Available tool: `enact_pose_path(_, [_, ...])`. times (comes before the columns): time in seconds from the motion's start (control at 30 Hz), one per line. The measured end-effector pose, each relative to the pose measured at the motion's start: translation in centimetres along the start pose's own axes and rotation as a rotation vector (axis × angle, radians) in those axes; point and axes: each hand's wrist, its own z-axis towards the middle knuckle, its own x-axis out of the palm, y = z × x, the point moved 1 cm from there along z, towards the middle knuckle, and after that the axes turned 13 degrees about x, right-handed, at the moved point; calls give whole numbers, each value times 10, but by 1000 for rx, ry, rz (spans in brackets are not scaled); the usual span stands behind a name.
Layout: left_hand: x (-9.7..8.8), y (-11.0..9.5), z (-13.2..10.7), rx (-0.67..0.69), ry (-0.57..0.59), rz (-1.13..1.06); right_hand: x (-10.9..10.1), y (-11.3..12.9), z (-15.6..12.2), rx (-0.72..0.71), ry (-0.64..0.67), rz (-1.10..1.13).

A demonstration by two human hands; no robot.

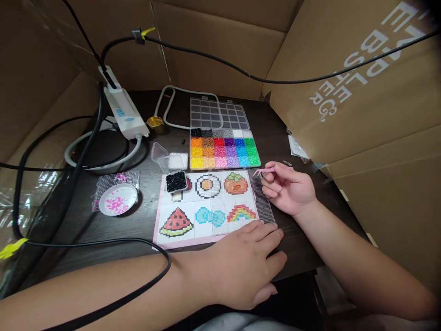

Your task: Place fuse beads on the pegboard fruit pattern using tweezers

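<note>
Pink tweezers (264, 170) are pinched in my right hand (287, 186), their tips pointing left above the clear pegboard (264, 200). That pegboard lies partly over a printed pattern sheet (200, 233) with pixel pictures: a watermelon, a fried egg, a bow, a rainbow and others. My left hand (246, 262) lies flat with fingers stretched over the near right corner of sheet and pegboard, holding nothing. On the sheet's upper left, a small box of black beads (176, 182) covers part of one picture. I cannot make out any bead in the tweezer tips.
Behind the sheet stands an opened bead case (225, 149) of many colours. A box of white beads (178, 161) sits beside it. At left, a white dish (118, 200) of pink and white beads rests on another pegboard (103, 184). Black cables (165, 262) cross over my left forearm.
</note>
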Motion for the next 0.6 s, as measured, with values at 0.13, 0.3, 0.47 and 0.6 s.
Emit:
enact_pose_path(0.13, [1, 1, 0, -2, -8, -5, -2, -1, 2, -4, 7, 1])
enact_pose_path(0.3, [-3, -2, 0, 15, -101, -43, -2, -2, 6, -13, 3, -4])
enact_pose_path(0.47, [-12, -10, 0, -313, -293, 32, -2, -5, 7, -30, 2, 1])
enact_pose_path(0.6, [-17, -6, -2, -751, -282, 28, -3, -6, 5, -71, -4, 57])
